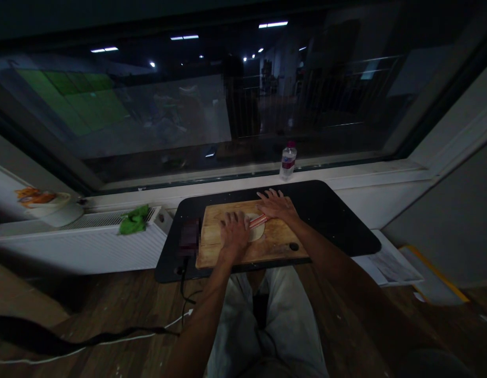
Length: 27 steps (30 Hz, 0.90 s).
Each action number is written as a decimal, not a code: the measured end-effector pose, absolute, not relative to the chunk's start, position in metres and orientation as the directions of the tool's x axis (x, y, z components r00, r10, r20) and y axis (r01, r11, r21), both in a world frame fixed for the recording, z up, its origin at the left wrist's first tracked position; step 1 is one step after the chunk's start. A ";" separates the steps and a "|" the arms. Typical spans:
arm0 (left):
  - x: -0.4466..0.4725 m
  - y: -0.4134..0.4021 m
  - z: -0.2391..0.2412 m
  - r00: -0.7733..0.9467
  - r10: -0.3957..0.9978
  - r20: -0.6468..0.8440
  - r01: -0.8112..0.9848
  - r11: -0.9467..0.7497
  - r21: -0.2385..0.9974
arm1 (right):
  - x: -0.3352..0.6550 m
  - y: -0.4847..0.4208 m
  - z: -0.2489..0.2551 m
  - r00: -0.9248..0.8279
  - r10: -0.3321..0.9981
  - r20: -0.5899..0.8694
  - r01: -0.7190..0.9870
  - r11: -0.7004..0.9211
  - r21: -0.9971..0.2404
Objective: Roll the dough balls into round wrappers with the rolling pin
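A thin rolling pin (259, 220) with red and pale stripes lies across a flat round of pale dough (257, 234) on a wooden cutting board (211, 239). My left hand (234, 231) rests palm down over the pin's left end, its fingers extended forward. Over the right end lies my right hand (278, 205), flat, with the fingers spread. Both palms hide the ends of the pin. Part of the dough's left side is covered by my left hand.
The board sits on a black tabletop (338, 226). A dark blurred object (189, 236) lies left of it, with a cable. Behind, a water bottle (288, 160) stands on the windowsill. A green cloth (134, 219) and a pale basket (56, 209) sit on the radiator.
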<state>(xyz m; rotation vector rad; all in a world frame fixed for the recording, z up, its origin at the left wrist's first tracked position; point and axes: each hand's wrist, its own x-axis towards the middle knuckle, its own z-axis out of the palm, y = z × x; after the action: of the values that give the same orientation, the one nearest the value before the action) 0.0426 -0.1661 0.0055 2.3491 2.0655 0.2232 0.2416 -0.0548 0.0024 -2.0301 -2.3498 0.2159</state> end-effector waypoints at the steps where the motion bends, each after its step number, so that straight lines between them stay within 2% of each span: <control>1: 0.044 -0.169 0.005 0.117 0.987 0.107 0.987 -0.127 0.098 | 0.241 -0.055 0.003 -0.143 0.987 -0.071 0.983 0.133 -0.127; 13: 0.061 -0.200 -0.011 0.146 0.977 0.157 0.981 -0.164 0.106 | 0.244 -0.057 -0.005 -0.156 0.986 -0.057 0.985 0.151 -0.082; 20: 0.077 -0.227 -0.024 0.173 0.949 0.265 0.962 -0.220 0.163 | 0.238 -0.066 0.004 -0.123 0.991 -0.059 0.991 0.119 -0.059; 27: 0.092 -0.242 -0.033 0.175 0.944 0.280 0.945 -0.241 0.222 | 0.239 -0.076 0.010 -0.105 0.992 -0.064 0.992 0.100 -0.079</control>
<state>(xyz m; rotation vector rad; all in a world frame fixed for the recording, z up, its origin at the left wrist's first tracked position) 0.0916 -0.2423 -0.0327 2.4101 1.9367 0.5717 0.2392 -0.0756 0.0101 -2.0985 -2.3255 0.1594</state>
